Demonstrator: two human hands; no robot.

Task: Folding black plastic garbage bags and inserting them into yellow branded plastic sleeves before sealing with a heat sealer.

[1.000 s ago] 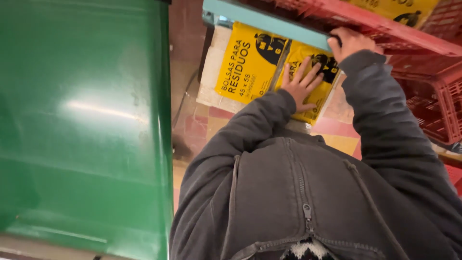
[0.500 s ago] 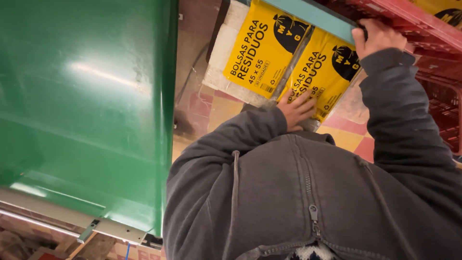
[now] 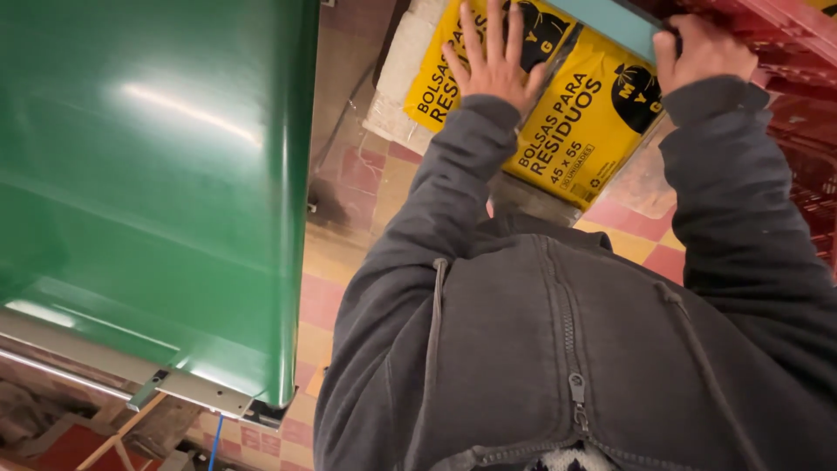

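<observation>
Your left hand lies flat with its fingers spread on the upper of two yellow packs of bags, palm pressed to the plastic and not closed round anything, while your right hand is curled shut over the edge of the pale blue panel that runs along the front of the red crate at the top right. Largest in view is the green metal cabinet filling the left side, its rounded corner standing well apart from both hands; beyond it, the pink and cream tiled floor shows in the gap. Your grey zipped jacket covers the lower right. The packs sit just under the blue panel, on a white bundle whose edge shows at their left. The lower yellow pack lies between your two forearms, its long axis running slantwise from lower left to upper right, parallel with the panel's edge. The pack you touch lies directly under your left palm, so that hand is the nearer one; the right hand is just beside the lower pack's upper corner but busy on the panel.
</observation>
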